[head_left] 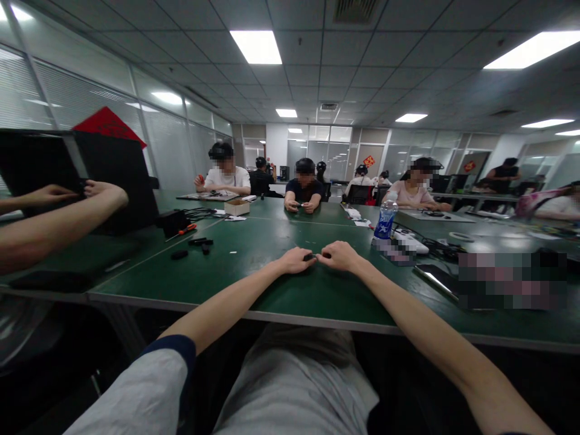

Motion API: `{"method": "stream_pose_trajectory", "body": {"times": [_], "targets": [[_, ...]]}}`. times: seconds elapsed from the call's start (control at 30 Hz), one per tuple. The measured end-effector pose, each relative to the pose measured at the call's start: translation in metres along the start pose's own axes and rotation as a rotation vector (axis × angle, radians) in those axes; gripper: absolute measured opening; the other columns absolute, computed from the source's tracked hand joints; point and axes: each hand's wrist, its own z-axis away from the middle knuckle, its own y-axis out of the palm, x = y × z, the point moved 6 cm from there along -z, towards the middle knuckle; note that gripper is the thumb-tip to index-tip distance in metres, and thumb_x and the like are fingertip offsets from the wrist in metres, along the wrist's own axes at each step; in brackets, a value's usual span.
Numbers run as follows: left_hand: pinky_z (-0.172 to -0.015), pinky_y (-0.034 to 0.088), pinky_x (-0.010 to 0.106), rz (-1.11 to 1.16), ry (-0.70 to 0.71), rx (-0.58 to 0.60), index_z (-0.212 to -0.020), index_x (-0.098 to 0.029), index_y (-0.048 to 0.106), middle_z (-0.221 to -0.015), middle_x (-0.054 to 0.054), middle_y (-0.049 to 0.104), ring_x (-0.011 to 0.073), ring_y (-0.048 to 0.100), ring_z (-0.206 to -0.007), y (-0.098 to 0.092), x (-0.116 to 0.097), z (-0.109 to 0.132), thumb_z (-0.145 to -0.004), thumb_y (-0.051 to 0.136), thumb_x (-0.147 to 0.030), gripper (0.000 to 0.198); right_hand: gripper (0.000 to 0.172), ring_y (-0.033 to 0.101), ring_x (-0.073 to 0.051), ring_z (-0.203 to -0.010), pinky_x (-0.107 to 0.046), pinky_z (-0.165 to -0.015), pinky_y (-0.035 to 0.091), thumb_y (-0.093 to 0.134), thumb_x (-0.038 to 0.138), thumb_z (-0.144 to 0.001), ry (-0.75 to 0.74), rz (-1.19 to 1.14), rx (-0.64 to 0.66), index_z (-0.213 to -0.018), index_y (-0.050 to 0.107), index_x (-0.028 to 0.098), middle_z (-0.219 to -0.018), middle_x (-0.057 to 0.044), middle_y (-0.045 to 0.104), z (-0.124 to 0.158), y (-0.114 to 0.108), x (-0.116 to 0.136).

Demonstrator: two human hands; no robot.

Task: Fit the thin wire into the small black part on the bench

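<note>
My left hand (296,260) rests low over the green table (254,284), its fingers closed on a small black piece (309,257) whose kind I cannot make out. Close beside it, my right hand (339,256) is closed too, thumb and forefinger nearly meeting the left fingertips. Whatever the right fingers pinch is too small and dark to name. To the left on the tabletop lie a flat black oval part (179,255) and several small black pieces (202,243).
A water bottle (386,219), a white device (410,243) with black cables and a dark tablet-like slab (437,281) sit to the right. Leftward are an orange-handled tool (187,229), a cardboard box (237,208) and a black case (113,175) with a co-worker's arms (67,220). Other people sit around.
</note>
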Motion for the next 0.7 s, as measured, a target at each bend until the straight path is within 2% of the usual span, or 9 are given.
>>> {"method": "stream_pose_trajectory", "body": {"times": [0.47,0.7], "targets": [[-0.064,0.040,0.026,-0.030,-0.001,0.016,-0.085,-0.019,0.062,-0.083,0.007,0.066,0.0196,0.060,-0.074,0.0007,0.0007,-0.0019,-0.085,0.038,-0.053,0.042,0.044,0.059,-0.016,-0.065,-0.024,-0.059,0.033,0.042,0.051,-0.087,0.038,-0.006,0.038,-0.070,0.070,0.021,-0.071,-0.006,0.068,0.0025,-0.0022,0.0000],[-0.064,0.041,0.026,0.019,0.004,0.029,-0.086,-0.020,0.061,-0.086,0.006,0.067,0.0182,0.060,-0.074,-0.0029,-0.0003,-0.0018,-0.086,0.037,-0.052,0.040,0.041,0.053,-0.012,-0.054,-0.024,-0.055,0.030,0.043,0.046,-0.087,0.008,-0.139,-0.024,-0.065,0.067,0.020,-0.062,-0.003,0.064,0.0049,-0.0023,-0.0006]]}}
